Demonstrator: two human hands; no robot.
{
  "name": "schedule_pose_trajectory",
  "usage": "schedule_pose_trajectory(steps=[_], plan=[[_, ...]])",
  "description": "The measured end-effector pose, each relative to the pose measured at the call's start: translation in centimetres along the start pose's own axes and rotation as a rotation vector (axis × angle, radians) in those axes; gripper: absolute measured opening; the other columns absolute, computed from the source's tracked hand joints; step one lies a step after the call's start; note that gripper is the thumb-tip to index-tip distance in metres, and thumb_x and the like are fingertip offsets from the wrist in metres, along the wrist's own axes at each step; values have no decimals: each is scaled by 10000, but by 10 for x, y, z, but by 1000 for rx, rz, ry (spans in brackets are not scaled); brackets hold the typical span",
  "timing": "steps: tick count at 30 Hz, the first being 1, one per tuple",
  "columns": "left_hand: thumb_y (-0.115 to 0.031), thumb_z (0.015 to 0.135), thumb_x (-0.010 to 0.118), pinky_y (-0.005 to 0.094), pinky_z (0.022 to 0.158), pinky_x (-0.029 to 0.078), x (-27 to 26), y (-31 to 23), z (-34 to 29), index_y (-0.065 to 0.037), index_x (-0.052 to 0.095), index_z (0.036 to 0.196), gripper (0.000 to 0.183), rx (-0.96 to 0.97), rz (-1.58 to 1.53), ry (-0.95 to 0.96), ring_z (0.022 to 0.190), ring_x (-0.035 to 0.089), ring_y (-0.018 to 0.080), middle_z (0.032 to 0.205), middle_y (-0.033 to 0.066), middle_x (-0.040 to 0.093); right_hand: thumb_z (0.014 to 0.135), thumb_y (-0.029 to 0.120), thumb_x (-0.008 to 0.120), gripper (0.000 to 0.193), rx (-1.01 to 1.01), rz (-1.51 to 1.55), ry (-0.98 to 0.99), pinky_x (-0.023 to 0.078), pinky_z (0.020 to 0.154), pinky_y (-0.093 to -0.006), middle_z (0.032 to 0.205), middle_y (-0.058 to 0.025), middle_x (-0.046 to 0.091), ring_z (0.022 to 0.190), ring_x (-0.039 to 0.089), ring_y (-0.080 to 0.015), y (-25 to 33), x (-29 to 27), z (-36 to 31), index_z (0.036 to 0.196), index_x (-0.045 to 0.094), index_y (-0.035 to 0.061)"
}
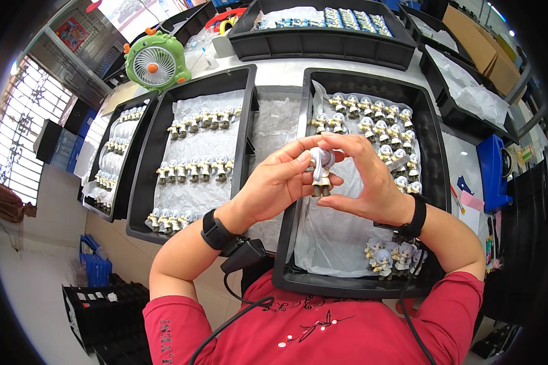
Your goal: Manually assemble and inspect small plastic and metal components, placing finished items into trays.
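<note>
A small figurine (320, 171) with pale lilac hair and dark feet is held upright between both hands above the right black tray (431, 140). My left hand (274, 185) grips it from the left, fingers around its body. My right hand (362, 179) pinches its head from above and supports it from the right. Several similar figurines (377, 125) stand in rows at the far end of that tray, and a small cluster (393, 255) stands at its near right corner.
To the left, a second black tray (141, 201) holds rows of figurines on white paper; a third tray (106, 182) lies further left. A green desk fan (155, 61) stands at the back. More black bins (323, 42) sit behind. A blue box (490, 170) lies at right.
</note>
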State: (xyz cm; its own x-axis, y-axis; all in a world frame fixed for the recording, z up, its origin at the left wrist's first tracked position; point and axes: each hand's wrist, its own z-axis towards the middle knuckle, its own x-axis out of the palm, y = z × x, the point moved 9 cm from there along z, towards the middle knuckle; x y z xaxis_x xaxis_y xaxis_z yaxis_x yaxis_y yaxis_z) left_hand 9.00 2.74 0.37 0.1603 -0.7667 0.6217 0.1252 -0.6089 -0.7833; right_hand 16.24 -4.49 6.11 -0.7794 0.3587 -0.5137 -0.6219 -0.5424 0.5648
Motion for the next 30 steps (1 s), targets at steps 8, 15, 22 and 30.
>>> schedule_pose_trajectory(steps=[8,15,22,30], plan=[[-257,1005,438,383,871,517,1,3,0,-97,394,1359,391,-28,22,18,1086,599,279,1318,144,498,595,140,865,891,10,14,-16,470,828,-346,1153,-90,545,941,522,-230,1,-1,0,1361,414,79],[-238,1003,447,396,895,508,-1,4,-2,-74,333,1400,444,-14,-22,13,1112,590,298,1310,152,504,611,94,835,803,4,-39,0,458,887,-357,1184,-103,539,1052,526,-268,4,0,1,1319,456,76],[-266,1005,453,332,851,518,-1,0,-5,-79,347,1403,452,3,127,-38,1087,605,224,1207,79,566,596,56,817,709,26,-83,69,456,907,-376,1215,-133,515,1103,516,-303,5,5,3,1241,525,81],[-140,909,627,238,732,530,-16,-60,-29,-68,522,1251,364,136,807,-189,887,599,89,1002,37,601,656,39,777,617,39,-167,61,421,962,-380,1199,-153,537,1113,528,-304,13,-1,3,1219,525,32]])
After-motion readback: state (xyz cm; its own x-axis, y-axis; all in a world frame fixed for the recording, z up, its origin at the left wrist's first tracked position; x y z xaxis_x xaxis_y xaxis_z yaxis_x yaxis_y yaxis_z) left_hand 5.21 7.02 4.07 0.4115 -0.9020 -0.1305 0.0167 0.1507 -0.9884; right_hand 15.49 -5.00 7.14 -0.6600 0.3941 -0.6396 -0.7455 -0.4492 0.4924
